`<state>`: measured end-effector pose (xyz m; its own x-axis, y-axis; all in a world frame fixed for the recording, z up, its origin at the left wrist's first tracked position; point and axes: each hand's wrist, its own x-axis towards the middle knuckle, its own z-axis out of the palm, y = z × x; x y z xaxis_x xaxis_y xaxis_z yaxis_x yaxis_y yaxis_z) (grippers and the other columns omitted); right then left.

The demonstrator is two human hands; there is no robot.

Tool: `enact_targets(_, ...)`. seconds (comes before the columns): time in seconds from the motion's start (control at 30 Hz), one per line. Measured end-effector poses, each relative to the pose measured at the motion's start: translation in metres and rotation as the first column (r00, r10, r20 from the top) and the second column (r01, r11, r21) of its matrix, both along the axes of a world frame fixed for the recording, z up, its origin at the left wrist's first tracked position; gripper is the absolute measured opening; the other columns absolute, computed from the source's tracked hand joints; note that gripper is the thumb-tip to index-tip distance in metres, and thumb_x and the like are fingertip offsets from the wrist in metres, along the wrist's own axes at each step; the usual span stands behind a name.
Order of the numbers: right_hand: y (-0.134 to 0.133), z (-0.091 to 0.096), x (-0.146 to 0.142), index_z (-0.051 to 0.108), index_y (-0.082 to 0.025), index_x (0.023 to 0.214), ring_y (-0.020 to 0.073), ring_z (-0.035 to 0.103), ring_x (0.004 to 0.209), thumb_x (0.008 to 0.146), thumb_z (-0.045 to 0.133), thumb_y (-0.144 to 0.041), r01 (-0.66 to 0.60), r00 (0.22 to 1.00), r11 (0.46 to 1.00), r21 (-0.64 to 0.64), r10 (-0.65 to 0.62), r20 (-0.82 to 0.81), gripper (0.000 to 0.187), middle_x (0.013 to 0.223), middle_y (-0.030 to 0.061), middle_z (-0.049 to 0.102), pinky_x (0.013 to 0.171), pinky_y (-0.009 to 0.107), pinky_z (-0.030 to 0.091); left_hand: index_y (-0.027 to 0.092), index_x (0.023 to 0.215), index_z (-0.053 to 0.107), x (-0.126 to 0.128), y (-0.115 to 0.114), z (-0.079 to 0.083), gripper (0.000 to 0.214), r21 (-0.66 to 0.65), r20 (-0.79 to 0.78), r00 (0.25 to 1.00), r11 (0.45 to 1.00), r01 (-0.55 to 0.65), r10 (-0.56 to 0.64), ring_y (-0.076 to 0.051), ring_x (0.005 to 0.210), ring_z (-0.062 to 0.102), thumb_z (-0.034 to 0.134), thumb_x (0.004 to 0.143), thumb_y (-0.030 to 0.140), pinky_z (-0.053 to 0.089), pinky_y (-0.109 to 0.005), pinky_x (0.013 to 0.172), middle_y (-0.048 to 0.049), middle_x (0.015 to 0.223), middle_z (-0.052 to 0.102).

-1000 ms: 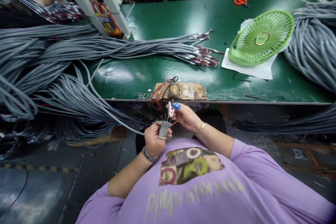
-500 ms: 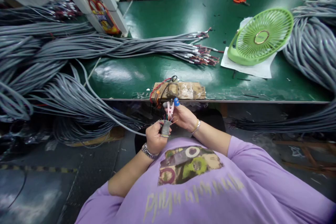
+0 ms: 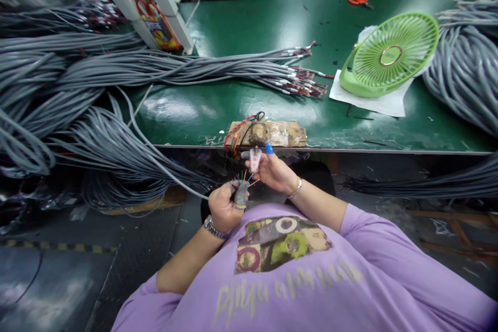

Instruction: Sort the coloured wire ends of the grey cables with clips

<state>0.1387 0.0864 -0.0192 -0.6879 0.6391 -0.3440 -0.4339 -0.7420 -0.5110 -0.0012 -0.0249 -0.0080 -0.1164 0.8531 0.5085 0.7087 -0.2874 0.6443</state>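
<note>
Apparently mid-sorting of coloured wires (image 3: 244, 176): left hand (image 3: 224, 206) has fingers closed round the grey cable (image 3: 185, 187) end, in front of the table (image 3: 330, 132) edge; right hand (image 3: 278, 174) pinches a pink clip (image 3: 254, 160) close by, contact unclear. Next move, I judge, wants a steady left hold, fine right-hand aim.

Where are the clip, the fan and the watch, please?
Clip (image 3: 255, 160), head view: its pink body.
Fan (image 3: 390, 55), head view: the hub of its grille.
Watch (image 3: 213, 229), head view: its metal band.
</note>
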Motion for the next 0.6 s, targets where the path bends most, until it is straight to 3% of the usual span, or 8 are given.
enact_targets(0.13, -0.001, 0.003, 0.001, 0.067, -0.016, 0.091, 0.0099, 0.055, 0.063, 0.080, 0.066, -0.048, 0.028, 0.999, 0.995, 0.092, -0.030, 0.019, 0.034, 0.079, 0.0034, 0.066, 0.053, 0.020, 0.040, 0.017, 0.076, 0.066, -0.001, 0.008, 0.010, 0.010, 0.163, -0.209, 0.976, 0.986, -0.029, 0.063, -0.016, 0.053, 0.065, 0.058, 0.079, 0.020, 0.050, -0.025, 0.055, -0.0019, 0.059, 0.069)
enact_targets(0.27, -0.004, 0.002, 0.000, 0.069, -0.013, 0.092, 0.0073, 0.049, 0.057, 0.077, 0.070, -0.047, 0.072, 0.997, 0.983, 0.171, -0.076, 0.018, 0.037, 0.068, 0.0001, 0.059, 0.050, 0.019, 0.038, 0.017, 0.072, 0.065, 0.000, 0.015, 0.009, 0.012, 0.254, -0.311, 0.944, 0.967, -0.025, 0.106, -0.016, 0.050, 0.063, 0.057, 0.080, 0.023, 0.048, -0.026, 0.053, -0.0023, 0.056, 0.066)
enact_targets(0.47, -0.003, 0.003, -0.003, 0.068, -0.015, 0.084, 0.0090, 0.055, 0.063, 0.082, 0.065, -0.048, 0.083, 0.996, 0.996, 0.033, -0.084, 0.031, 0.033, 0.072, 0.0012, 0.063, 0.056, 0.020, 0.043, 0.018, 0.072, 0.064, 0.000, 0.023, 0.001, 0.011, 0.309, -0.363, 0.921, 0.951, -0.024, 0.141, -0.016, 0.052, 0.062, 0.059, 0.080, 0.022, 0.047, -0.026, 0.055, -0.0028, 0.057, 0.064)
enact_targets(0.6, -0.002, 0.003, -0.006, 0.069, -0.014, 0.085, 0.0083, 0.054, 0.060, 0.084, 0.065, -0.044, 0.109, 0.994, 0.994, 0.010, -0.109, 0.003, 0.030, 0.071, 0.0009, 0.064, 0.056, 0.020, 0.043, 0.017, 0.071, 0.062, 0.001, 0.025, 0.000, 0.008, 0.323, -0.372, 0.921, 0.946, 0.016, 0.112, -0.016, 0.051, 0.060, 0.059, 0.079, 0.018, 0.045, -0.026, 0.054, -0.0027, 0.055, 0.061)
